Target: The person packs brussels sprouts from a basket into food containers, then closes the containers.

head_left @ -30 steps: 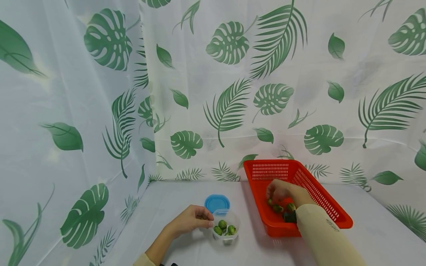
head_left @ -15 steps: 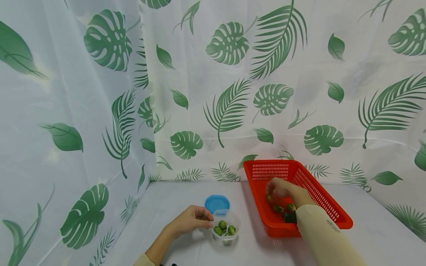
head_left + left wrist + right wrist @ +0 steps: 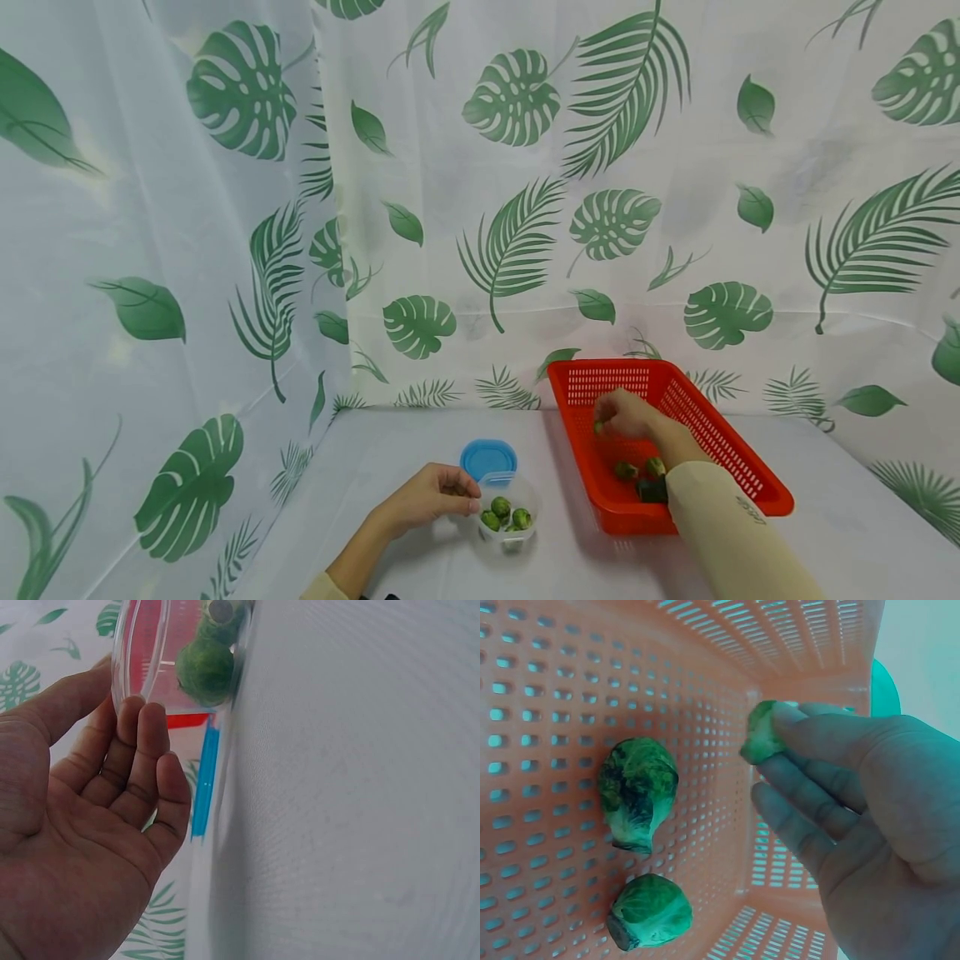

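My right hand is inside the red basket, pinching a Brussels sprout between thumb and fingertips, lifted off the basket floor. Two more sprouts lie in the basket: one with dark patches and a smoother green one. My left hand holds the rim of a clear plastic container at its left side, thumb and fingertips on the edge. Inside that container sit several sprouts.
A blue lid lies flat on the white table just behind the container. The basket's perforated walls rise around my right hand. A leaf-patterned curtain stands behind the table and along its left side.
My right hand has risen slightly and shifted left within the basket, bringing a sprout up from the basket floor. The left hand and the container stay in place.
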The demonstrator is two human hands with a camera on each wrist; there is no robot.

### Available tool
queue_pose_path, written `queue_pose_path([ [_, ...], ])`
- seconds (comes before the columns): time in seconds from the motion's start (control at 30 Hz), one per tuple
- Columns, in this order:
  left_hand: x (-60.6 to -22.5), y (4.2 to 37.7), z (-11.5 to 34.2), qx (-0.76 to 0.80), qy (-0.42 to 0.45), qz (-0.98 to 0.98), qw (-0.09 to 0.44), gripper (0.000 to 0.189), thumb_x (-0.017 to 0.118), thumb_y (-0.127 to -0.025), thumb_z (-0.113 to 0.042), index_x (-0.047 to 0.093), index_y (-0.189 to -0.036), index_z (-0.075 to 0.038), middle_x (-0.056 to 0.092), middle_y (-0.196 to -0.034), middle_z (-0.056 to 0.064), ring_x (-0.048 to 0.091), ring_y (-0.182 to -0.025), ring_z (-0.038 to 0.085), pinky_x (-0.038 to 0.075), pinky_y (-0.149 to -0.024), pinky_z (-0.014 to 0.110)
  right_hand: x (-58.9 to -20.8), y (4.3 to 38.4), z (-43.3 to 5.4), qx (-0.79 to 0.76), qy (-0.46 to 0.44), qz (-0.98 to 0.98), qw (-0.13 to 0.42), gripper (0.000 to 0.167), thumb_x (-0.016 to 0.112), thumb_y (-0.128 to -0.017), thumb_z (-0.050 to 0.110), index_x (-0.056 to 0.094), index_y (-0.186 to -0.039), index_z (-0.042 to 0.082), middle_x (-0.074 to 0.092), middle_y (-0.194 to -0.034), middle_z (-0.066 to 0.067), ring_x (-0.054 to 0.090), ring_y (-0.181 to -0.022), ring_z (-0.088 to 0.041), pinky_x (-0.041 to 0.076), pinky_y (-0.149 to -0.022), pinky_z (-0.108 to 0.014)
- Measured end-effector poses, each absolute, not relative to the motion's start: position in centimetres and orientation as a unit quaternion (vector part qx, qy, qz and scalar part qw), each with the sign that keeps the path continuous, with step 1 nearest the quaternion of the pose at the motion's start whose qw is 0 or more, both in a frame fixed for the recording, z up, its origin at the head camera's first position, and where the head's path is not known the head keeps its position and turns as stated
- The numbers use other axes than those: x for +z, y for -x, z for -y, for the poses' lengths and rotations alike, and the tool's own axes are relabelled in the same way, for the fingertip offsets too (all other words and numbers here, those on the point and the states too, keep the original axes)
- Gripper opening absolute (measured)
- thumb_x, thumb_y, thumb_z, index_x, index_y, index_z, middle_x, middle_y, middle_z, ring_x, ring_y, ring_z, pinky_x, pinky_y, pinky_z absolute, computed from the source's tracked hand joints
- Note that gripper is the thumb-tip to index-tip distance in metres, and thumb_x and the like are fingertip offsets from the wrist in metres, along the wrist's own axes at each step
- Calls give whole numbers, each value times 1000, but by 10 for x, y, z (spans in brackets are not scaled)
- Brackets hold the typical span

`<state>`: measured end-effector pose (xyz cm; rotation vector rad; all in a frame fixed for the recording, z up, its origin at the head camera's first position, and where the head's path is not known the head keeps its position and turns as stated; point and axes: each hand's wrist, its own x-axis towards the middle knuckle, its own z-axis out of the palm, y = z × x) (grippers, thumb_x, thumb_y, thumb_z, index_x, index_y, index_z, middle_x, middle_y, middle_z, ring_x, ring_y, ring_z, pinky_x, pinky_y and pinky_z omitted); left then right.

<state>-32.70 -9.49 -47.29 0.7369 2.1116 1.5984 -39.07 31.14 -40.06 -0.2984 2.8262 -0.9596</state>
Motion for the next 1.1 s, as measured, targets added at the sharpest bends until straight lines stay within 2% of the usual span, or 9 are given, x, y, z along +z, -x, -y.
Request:
queue_pose_path([
  [0.3, -475, 329, 95, 568, -264, -756, 189, 26, 78, -94, -18, 74, -110, 1, 73, -96, 0, 66, -87, 12, 55, -78, 27, -402, 395, -309, -329, 98, -939, 5, 21, 77, -92, 7, 73, -113, 11, 73, -109, -7, 64, -97, -25, 56, -98, -52],
  [0.6, -474, 330, 96, 568, -264, -756, 193, 29, 79, -93, -21, 73, -111, 2, 72, -95, -2, 66, -85, 10, 55, -77, 26, -399, 397, -307, -335, 99, -936, -35, 20, 75, -93, 6, 73, -112, 13, 73, -109, -6, 65, -97, -25, 57, -98, -52],
  [0.87, -471, 327, 94, 568, -256, -759, 190, 27, 79, -93, -18, 73, -110, 3, 72, -95, 1, 66, -85, 13, 54, -77, 29, -398, 402, -309, -340, 113, -931, -71, 18, 73, -96, 7, 72, -114, 11, 72, -108, -9, 64, -98, -26, 59, -94, -48],
  [1.1, -471, 326, 94, 569, -253, -758, 194, 27, 78, -94, -17, 72, -111, 4, 72, -95, 0, 66, -86, 13, 55, -78, 29, -397, 402, -308, -330, 121, -931, -99, 22, 73, -96, 10, 72, -118, 10, 73, -112, -10, 65, -102, -28, 58, -95, -50],
])
